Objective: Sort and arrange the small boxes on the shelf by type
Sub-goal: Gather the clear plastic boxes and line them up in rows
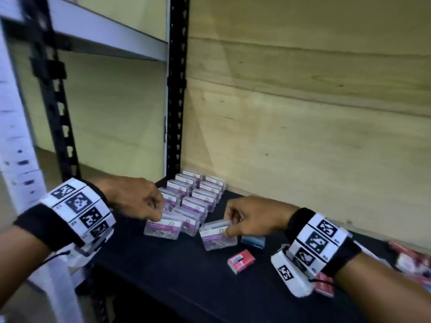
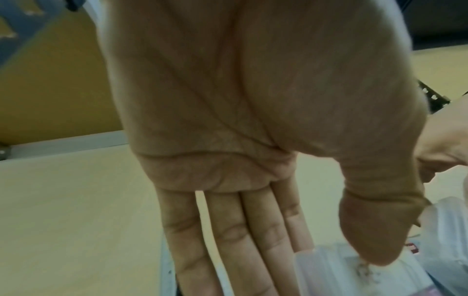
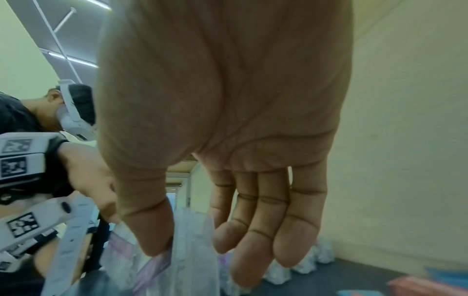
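Two rows of clear plastic boxes with purple labels (image 1: 198,191) stand at the back left of the black shelf (image 1: 172,271). My left hand (image 1: 158,215) pinches one such clear box (image 1: 163,228) at the front of the left row, thumb (image 2: 375,240) on its near face. My right hand (image 1: 229,227) pinches another clear box (image 1: 217,237) just to the right, tilted. In the right wrist view this box (image 3: 192,260) sits between thumb (image 3: 149,230) and fingers (image 3: 243,250). A blue box (image 1: 253,241) and a red box (image 1: 241,261) lie near my right hand.
A black perforated upright (image 1: 177,89) stands at the shelf's back left corner, with a plywood back wall (image 1: 303,136) behind. More red boxes (image 1: 410,257) lie at the far right, and one red box (image 1: 324,286) shows under my right wrist. Bare shelf lies in front.
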